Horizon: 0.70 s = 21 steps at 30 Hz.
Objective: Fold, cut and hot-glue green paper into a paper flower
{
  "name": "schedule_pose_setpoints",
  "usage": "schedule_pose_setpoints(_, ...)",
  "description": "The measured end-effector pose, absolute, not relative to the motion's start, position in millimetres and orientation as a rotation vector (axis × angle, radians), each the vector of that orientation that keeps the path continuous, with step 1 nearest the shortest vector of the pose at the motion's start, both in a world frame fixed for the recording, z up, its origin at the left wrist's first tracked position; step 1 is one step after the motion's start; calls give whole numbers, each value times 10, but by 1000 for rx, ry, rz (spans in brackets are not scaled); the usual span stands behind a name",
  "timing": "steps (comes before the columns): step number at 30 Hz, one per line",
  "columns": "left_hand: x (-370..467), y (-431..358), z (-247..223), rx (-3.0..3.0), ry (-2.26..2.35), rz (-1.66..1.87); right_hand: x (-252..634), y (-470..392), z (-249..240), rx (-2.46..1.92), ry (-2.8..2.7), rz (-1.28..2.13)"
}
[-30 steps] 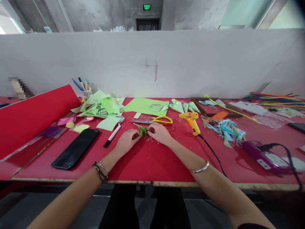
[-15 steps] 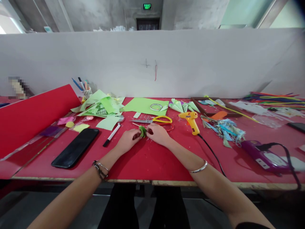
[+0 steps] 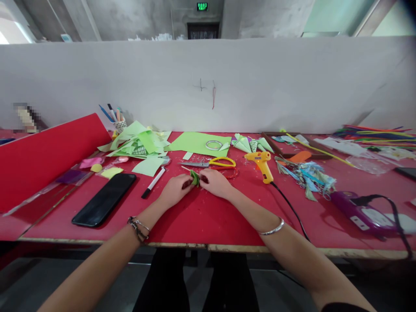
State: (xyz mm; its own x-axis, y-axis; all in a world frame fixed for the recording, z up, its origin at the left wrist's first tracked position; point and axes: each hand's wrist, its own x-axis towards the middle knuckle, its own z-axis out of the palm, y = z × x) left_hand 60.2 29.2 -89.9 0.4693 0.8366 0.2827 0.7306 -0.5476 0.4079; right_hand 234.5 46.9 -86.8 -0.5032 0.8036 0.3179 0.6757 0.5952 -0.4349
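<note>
Right at the near edge of the red tabletop [image 3: 208,223], two bare forearms reach in, dark beaded bracelets [image 3: 139,229] on the left wrist and a silver bangle [image 3: 273,228] on the right forearm. The black smartphone [image 3: 104,199] lies aslant to the left, and a purple power strip [image 3: 364,214] sits far to the right with a black plug and cord in it. Between these, at the middle of the table, the left hand [image 3: 174,189] and right hand [image 3: 214,182] come close together, their fingers closed on a small curled piece of green paper [image 3: 194,178] between them; some fingertips are hidden behind it. A white marker with a black cap [image 3: 154,183] lies just left of the left hand. Just beyond the hands rest yellow-handled scissors [image 3: 196,164], and to their right lies a yellow glue gun [image 3: 264,167], its black cord running toward the near edge. Blue tassels [image 3: 312,175] are heaped farther right. Behind come a pile of green paper scraps [image 3: 139,141], a green sheet [image 3: 185,141] with a ring-shaped roll [image 3: 213,141] on it, paper cones [image 3: 242,144] and a brown tray [image 3: 316,152]. A pen cup [image 3: 120,125] stands near the pale partition [image 3: 146,78], with a green exit sign [image 3: 202,6] beyond.
</note>
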Motion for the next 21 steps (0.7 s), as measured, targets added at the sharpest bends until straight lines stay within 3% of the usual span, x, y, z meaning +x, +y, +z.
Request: schedule_pose_setpoints(21,770,189,-788,2500,1795,422,2341,463,-881,-1199,-2306,414)
